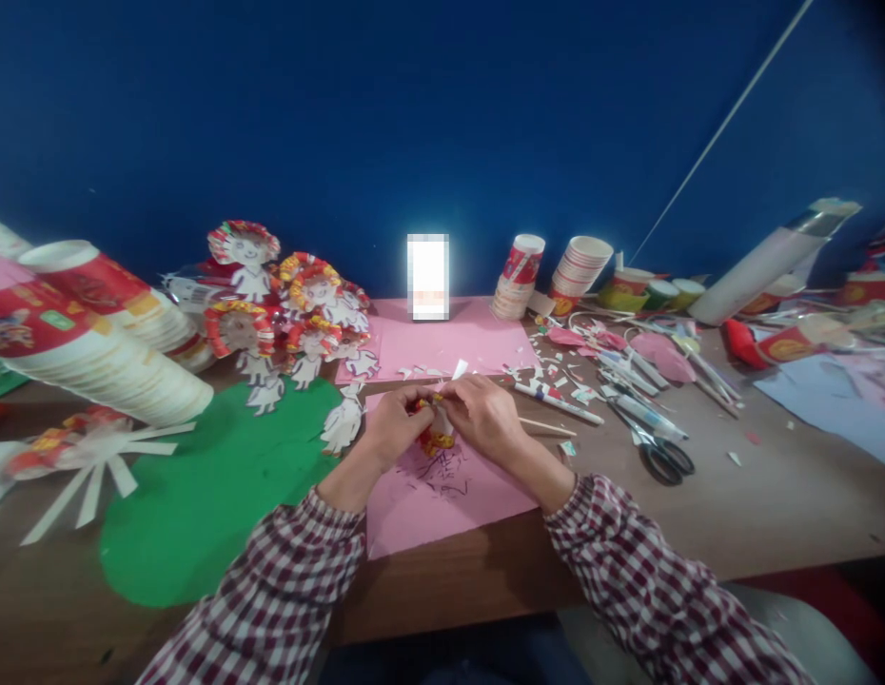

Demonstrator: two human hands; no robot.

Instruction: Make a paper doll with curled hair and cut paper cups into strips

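Observation:
Between my two hands is a small paper-cup craft (438,442) with red and yellow curled strips, held over a pink sheet (406,518) that carries dark scribbled marks. My left hand (396,425) is closed, its thumb and fingertips pinching the left edge of the craft. Opposite it, my right hand (483,416) pinches the craft's upper right part, fingers bent together. A white paper strip (461,367) sticks up just beyond the right fingers. Much of the craft is covered by my fingers.
Stacked paper cups (107,352) lean at the left, near lion-like paper figures (244,252) and a green sheet (221,514). At the right lie black-handled scissors (663,459), a marker (560,403), a wooden stick (548,427) and paper scraps. More cups (580,271) stand by the blue wall.

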